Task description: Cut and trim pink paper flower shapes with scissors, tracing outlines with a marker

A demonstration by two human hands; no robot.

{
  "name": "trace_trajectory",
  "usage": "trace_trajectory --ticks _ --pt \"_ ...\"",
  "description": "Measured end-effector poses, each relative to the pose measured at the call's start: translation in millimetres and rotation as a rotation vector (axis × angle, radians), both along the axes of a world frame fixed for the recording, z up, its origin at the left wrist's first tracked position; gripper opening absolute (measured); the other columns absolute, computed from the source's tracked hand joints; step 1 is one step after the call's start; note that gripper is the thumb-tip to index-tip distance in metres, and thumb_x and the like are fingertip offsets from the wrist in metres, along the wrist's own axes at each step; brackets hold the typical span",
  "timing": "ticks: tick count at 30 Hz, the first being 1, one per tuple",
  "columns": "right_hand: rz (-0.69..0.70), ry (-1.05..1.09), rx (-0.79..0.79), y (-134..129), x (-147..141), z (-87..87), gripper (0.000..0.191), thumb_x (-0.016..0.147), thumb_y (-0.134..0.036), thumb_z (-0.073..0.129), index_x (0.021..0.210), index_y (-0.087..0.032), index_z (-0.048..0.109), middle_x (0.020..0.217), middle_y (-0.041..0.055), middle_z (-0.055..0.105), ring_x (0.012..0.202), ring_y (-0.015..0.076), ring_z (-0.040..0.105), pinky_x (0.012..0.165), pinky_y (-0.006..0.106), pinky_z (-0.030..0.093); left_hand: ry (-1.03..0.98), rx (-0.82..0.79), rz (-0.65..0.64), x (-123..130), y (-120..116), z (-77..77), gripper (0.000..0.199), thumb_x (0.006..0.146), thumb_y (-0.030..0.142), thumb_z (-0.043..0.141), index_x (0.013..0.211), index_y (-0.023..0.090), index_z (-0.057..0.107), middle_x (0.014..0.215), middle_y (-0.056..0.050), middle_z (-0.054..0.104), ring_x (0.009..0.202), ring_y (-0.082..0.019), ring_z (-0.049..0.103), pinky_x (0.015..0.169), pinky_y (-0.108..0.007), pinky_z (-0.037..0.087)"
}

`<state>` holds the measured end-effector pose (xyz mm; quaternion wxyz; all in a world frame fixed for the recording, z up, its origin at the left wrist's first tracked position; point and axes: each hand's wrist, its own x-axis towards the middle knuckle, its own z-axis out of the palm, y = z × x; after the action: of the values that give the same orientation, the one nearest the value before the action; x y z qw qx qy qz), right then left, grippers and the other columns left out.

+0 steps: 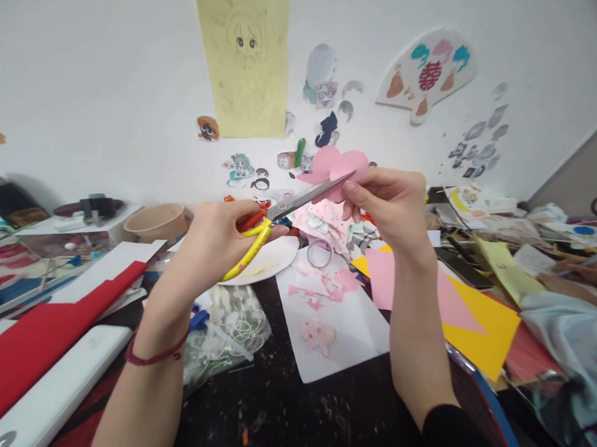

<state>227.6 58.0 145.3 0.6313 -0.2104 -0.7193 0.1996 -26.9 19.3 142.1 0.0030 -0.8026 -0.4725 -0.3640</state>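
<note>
- Starting at the white sheet (pixel 354 337) on the black table (pixel 267 398): pink scraps (pixel 326 285) are strewn over its far part; a spotted pink cutout (pixel 318 336) lies nearer its middle;
- right of that white sheet, a pink sheet (pixel 455 302) overlaps yellow paper (pixel 489 333); the right forearm crosses in front and hides part of them;
- well left of it, there's a red strip (pixel 58 316) and, just beside that, a long white case (pixel 62 389); far to its right, another person's hand (pixel 591 273), blurred at the edge;
- containers now: left of the white sheet, a clear bag (pixel 261 329) full of white pieces and thin cords; beyond it, a tan tub (pixel 159 229), whose inside I can't make out;
- above the sheet's far edge, here's the action: the left hand (pixel 219 237) has its fingers curled around the handles of the scissors (pixel 284 207); the right hand (pixel 390 195) pinches pink paper (pixel 345 162) between thumb and fingers; the blades lie across it.
</note>
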Motion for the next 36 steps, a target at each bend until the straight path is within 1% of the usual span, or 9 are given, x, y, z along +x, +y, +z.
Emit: trace_trajectory --ticks 4,8,11,14,20,24,29,33,36 --pt "0.016 0.003 0.007 0.3 -0.5 0.0 0.013 0.083 -0.034 0.076 0.077 -0.022 0.077 0.063 -0.0015 0.070 0.047 0.0089 0.060 0.041 0.024 0.046 -0.007 -0.019 0.019 1.2 -1.9 2.0 0.046 0.083 0.054 0.063 0.064 0.020 0.039 0.061 0.005 0.032 0.061 -0.011 0.026 0.055 -0.027 0.020" --pt "0.007 0.015 0.011 0.1 -1.3 -0.1 0.013 0.084 -0.033 0.075 0.076 -0.022 0.077 0.059 -0.0020 0.068 0.047 0.0092 0.059 0.041 0.024 0.046 0.032 0.005 0.114 3.6 -3.7 5.4 0.050 0.079 0.054 0.066 0.063 0.021 0.031 0.056 0.006 0.032 0.057 -0.011 0.028 0.054 -0.027 0.021" --pt "0.009 0.008 0.000 -0.2 -1.7 -0.5 0.012 0.084 -0.032 0.075 0.077 -0.023 0.077 0.056 -0.0023 0.065 0.047 0.0102 0.059 0.041 0.025 0.046 0.021 0.000 0.164 4.8 -3.8 6.0 0.047 0.075 0.057 0.066 0.065 0.022 0.037 0.055 0.006 0.037 0.055 -0.011 0.031 0.053 -0.027 0.023" --pt "-0.004 0.004 0.002 -0.7 -1.9 -0.8 0.013 0.084 -0.034 0.075 0.076 -0.023 0.077 0.053 -0.0030 0.063 0.047 0.0108 0.058 0.041 0.026 0.046 0.009 0.001 0.183 5.0 -3.8 4.5 0.042 0.074 0.056 0.067 0.067 0.022 0.042 0.056 0.005 0.042 0.055 -0.011 0.035 0.054 -0.027 0.025" --pt "-0.006 0.017 0.006 -2.5 -2.5 -0.1 0.012 0.084 -0.033 0.075 0.078 -0.023 0.077 0.062 -0.0013 0.069 0.048 0.0104 0.060 0.041 0.026 0.046 0.039 0.010 0.221 5.0 -4.2 2.7 0.041 0.074 0.055 0.068 0.069 0.022 0.043 0.057 0.005 0.046 0.053 -0.011 0.037 0.054 -0.026 0.026" --pt "0.016 0.023 0.015 -1.1 -2.2 -0.5 0.011 0.085 -0.030 0.074 0.077 -0.022 0.077 0.059 -0.0017 0.067 0.048 0.0099 0.060 0.041 0.025 0.045 0.085 -0.008 0.229 5.9 -4.6 4.1 0.041 0.076 0.058 0.065 0.072 0.023 0.045 0.058 0.004 0.049 0.054 -0.012 0.040 0.054 -0.026 0.027" --pt "0.023 0.015 0.012 1.2 -2.2 -1.4 0.010 0.084 -0.031 0.075 0.081 -0.022 0.078 0.067 -0.0006 0.072 0.047 0.0088 0.060 0.040 0.024 0.045 0.100 0.005 0.231 9.3 -3.3 3.6 0.037 0.078 0.056 0.064 0.084 0.023 0.048 0.068 0.001 0.058 0.060 -0.015 0.048 0.057 -0.027 0.030" --pt "0.020 0.006 -0.001 1.0 -2.9 -1.6 0.008 0.084 -0.030 0.075 0.081 -0.023 0.078 0.066 -0.0012 0.071 0.047 0.0089 0.059 0.041 0.024 0.045 0.097 0.008 0.214 11.5 -0.6 1.6 0.041 0.077 0.059 0.066 0.082 0.022 0.050 0.066 0.002 0.057 0.057 -0.013 0.043 0.057 -0.027 0.029" --pt "0.025 0.005 0.001 1.0 -2.9 -1.9 0.007 0.084 -0.027 0.074 0.081 -0.023 0.078 0.066 -0.0012 0.070 0.048 0.0090 0.059 0.041 0.024 0.045 0.078 0.032 0.192 11.5 1.2 0.5 0.043 0.079 0.064 0.063 0.082 0.022 0.054 0.064 0.002 0.054 0.058 -0.013 0.042 0.058 -0.028 0.028"
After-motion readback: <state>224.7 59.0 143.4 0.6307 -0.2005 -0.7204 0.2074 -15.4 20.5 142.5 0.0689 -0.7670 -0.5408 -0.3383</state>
